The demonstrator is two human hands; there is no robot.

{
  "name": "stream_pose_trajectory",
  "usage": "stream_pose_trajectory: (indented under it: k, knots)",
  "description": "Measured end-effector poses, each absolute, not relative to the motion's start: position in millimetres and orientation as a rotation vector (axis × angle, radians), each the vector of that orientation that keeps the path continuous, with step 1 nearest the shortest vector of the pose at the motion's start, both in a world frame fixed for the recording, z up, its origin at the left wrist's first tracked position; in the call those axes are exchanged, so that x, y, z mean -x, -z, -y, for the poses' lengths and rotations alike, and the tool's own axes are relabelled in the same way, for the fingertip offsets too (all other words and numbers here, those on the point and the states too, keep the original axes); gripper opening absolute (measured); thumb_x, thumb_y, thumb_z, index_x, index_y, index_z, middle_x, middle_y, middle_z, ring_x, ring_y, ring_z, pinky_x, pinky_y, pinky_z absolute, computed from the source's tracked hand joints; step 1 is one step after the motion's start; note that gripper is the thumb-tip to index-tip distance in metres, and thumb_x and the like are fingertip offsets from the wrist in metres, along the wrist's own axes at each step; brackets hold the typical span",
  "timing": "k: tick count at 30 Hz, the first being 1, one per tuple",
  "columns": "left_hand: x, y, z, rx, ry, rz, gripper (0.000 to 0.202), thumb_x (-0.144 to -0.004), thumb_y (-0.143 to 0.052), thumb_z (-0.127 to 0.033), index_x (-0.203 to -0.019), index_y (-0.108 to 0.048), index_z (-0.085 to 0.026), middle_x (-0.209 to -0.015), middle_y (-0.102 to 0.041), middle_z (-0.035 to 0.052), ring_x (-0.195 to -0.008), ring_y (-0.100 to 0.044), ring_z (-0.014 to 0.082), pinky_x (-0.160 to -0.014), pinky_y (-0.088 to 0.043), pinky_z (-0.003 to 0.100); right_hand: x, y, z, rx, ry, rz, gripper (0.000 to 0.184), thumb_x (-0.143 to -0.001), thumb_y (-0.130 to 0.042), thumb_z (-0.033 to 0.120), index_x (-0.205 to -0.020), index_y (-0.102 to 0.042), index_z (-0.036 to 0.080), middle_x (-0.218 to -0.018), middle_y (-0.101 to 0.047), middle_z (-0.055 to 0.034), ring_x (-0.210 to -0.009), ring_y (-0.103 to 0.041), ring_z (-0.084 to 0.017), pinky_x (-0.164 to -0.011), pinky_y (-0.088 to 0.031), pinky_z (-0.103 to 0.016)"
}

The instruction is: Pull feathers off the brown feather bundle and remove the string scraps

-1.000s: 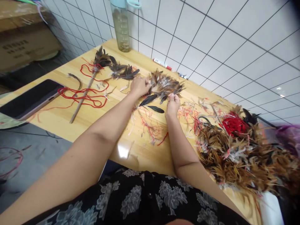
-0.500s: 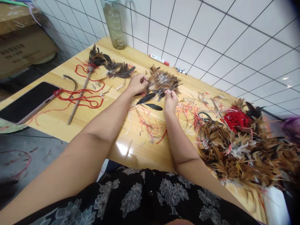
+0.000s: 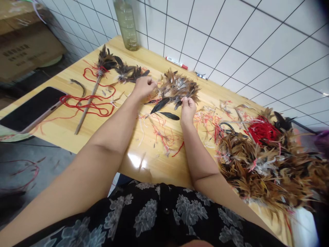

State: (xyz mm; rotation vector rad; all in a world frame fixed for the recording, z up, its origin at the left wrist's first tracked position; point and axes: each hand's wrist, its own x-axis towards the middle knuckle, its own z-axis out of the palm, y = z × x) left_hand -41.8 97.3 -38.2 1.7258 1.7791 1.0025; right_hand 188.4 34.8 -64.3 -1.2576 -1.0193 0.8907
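Observation:
A bundle of brown and dark feathers (image 3: pixel 177 84) lies on the wooden table between my hands. My right hand (image 3: pixel 188 109) pinches dark feathers at the bundle's lower right edge. On its left side, my left hand (image 3: pixel 144 87) is closed in a pinch; whatever it may hold is too small to make out. Two long black feathers (image 3: pixel 168 116) lie just below the bundle. Left of my left hand is a smaller clump of dark feathers (image 3: pixel 130 72). Beyond it, a wooden stick (image 3: pixel 87 111) has feathers tied to its top, with red cord (image 3: pixel 101 110) looped across it.
A phone (image 3: pixel 31 108) lies at the table's left end. At the back stand a bottle (image 3: pixel 128 29) and a red-capped marker (image 3: pixel 176 62). A large feather pile (image 3: pixel 267 168), red string (image 3: pixel 263 129) and scissors (image 3: pixel 228 127) occupy the right. Thread scraps (image 3: pixel 164 137) litter the middle.
My left hand has moved left, away from the feather bundle. My right hand stays at the bundle's lower right edge. The view has shifted slightly.

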Motion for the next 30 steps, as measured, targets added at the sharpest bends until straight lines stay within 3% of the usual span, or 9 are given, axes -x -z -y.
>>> stream_pose_trajectory:
  k: [5,11,14,18,21,26,30]
  knots:
    - [48,36,-98,-1.862,-0.894,-1.746,0.024,-0.096,-0.072,-0.029,-0.074,-0.067,-0.023,-0.075,-0.067,0.0040,-0.083,-0.064,0.0245,-0.089,-0.052,0.039,-189,63,-35,1.305,-0.860,1.041,0.045,-0.106,-0.068,0.060,-0.078,-0.056,0.026,-0.075,-0.052,0.0043,-0.082,-0.055,-0.016,-0.086,-0.048,-0.027]
    - [46,37,-95,-1.945,-0.667,-1.589,0.008,-0.075,-0.080,-0.020,-0.078,-0.073,-0.023,-0.076,-0.071,0.0016,-0.077,-0.065,0.0233,-0.082,-0.052,0.037,-187,61,-34,1.311,-0.858,1.009,0.043,-0.109,-0.065,0.050,-0.075,-0.056,0.025,-0.073,-0.049,0.0056,-0.077,-0.052,-0.014,-0.085,-0.046,-0.027]
    - [47,37,-95,-1.821,-0.850,-1.549,0.008,-0.081,-0.076,-0.019,-0.077,-0.071,-0.022,-0.079,-0.073,0.0023,-0.081,-0.067,0.0220,-0.087,-0.056,0.035,-187,63,-36,1.314,-0.851,1.049,0.045,-0.108,-0.066,0.054,-0.075,-0.055,0.026,-0.074,-0.050,0.0051,-0.078,-0.053,-0.015,-0.085,-0.047,-0.027]
    - [51,40,-100,-1.597,-1.156,-1.469,0.011,-0.096,-0.071,-0.022,-0.085,-0.072,-0.021,-0.098,-0.080,0.0061,-0.099,-0.074,0.0229,-0.100,-0.060,0.034,-189,66,-38,1.299,-0.850,1.057,0.047,-0.106,-0.069,0.060,-0.076,-0.054,0.026,-0.075,-0.054,0.0038,-0.081,-0.055,-0.016,-0.086,-0.049,-0.028]
    - [53,46,-105,-1.589,-1.170,-1.680,0.009,-0.097,-0.070,-0.018,-0.090,-0.074,-0.021,-0.113,-0.083,0.0098,-0.115,-0.075,0.0275,-0.114,-0.058,0.037,-189,66,-38,1.290,-0.860,1.044,0.046,-0.106,-0.070,0.060,-0.077,-0.055,0.026,-0.076,-0.055,0.0034,-0.082,-0.056,-0.016,-0.086,-0.050,-0.028]
    - [44,52,-113,-1.750,-1.043,-1.834,0.024,-0.095,-0.067,-0.014,-0.114,-0.081,-0.021,-0.141,-0.078,0.0170,-0.133,-0.072,0.0338,-0.129,-0.050,0.042,-183,60,-34,1.316,-0.871,1.027,0.037,-0.110,-0.065,0.042,-0.077,-0.057,0.026,-0.074,-0.054,0.0046,-0.080,-0.054,-0.015,-0.085,-0.048,-0.027]
    - [29,50,-132,-1.762,-1.023,-1.909,0.017,-0.097,-0.072,-0.019,-0.110,-0.082,-0.022,-0.141,-0.075,0.0180,-0.144,-0.066,0.0382,-0.135,-0.044,0.044,-177,53,-29,1.323,-0.890,0.997,0.036,-0.109,-0.059,0.025,-0.073,-0.056,0.025,-0.071,-0.052,0.0059,-0.075,-0.052,-0.014,-0.081,-0.043,-0.026]
